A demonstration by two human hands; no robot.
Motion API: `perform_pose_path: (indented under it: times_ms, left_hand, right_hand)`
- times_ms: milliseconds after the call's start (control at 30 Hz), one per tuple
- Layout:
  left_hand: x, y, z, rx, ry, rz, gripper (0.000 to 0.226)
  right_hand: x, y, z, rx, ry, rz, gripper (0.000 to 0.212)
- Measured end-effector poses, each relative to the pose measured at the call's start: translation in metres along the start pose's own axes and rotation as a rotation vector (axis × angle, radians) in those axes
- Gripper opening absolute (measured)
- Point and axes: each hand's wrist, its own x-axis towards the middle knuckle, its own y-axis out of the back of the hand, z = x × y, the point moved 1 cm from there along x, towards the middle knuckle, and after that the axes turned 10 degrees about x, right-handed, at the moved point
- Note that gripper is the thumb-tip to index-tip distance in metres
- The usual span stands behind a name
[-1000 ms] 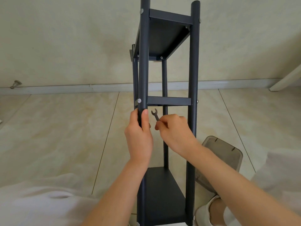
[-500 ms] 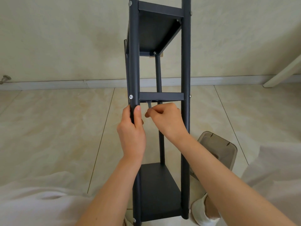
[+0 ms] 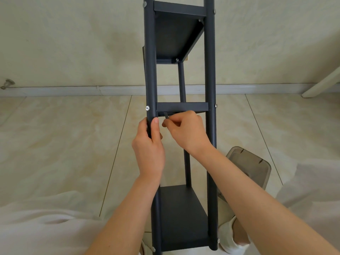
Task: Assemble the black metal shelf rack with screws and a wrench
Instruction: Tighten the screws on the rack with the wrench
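1. Fingers (image 3: 142, 128) of your left hand (image 3: 149, 151) curled round the shelf rack (image 3: 209, 70) post at centre frame; your right hand (image 3: 185, 133) pinched the wrench (image 3: 166, 115) beneath the middle shelf.
2. Beige floor tiles (image 3: 55, 144) met a pale wall (image 3: 64, 43) across the upper frame.

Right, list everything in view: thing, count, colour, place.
shelf rack: one, black, standing on the floor, centre
shelves: three, black, top, middle, bottom of the rack
screws: several, silver, at post joints
wrench: one, dark, under the middle shelf
container: one, translucent grey, floor right of the rack
door stop: one, silver, far left by the baseboard
white fabric: two areas, lower left and right
left hand: one, grips the left front post
right hand: one, pinches the wrench
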Motion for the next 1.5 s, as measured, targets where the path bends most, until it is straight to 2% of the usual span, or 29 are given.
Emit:
perform_pose_path:
  times_ms: [267, 467, 733, 900, 1133, 1333, 1500]
  left_hand:
    - [-0.001, -0.001, 0.001, -0.026, 0.033, -0.003, 0.031]
    - [0.0, -0.003, 0.002, -0.049, 0.05, -0.005, 0.027]
    - [0.0, 0.0, 0.002, -0.108, 0.078, 0.005, 0.03]
    - [0.001, 0.004, 0.004, -0.126, 0.065, 0.016, 0.031]
    - [0.006, 0.006, 0.003, -0.148, 0.058, -0.004, 0.031]
    - [0.006, 0.007, 0.001, -0.14, 0.045, -0.012, 0.031]
    - [0.004, 0.006, 0.002, -0.148, 0.032, -0.032, 0.034]
  right_hand:
    - [0.0, -0.007, 0.008, 0.013, 0.068, -0.006, 0.027]
    - [0.001, -0.015, 0.019, 0.026, 0.136, 0.099, 0.02]
    - [0.003, -0.035, 0.027, -0.017, 0.363, 0.278, 0.011]
    - [0.005, -0.041, 0.026, 0.025, 0.407, 0.313, 0.01]
    - [0.009, -0.044, 0.022, 0.117, 0.356, 0.258, 0.013]
    - [-0.003, -0.034, 0.024, 0.19, 0.134, 0.089, 0.02]
    - [-0.019, -0.017, 0.024, 0.249, -0.006, 0.044, 0.021]
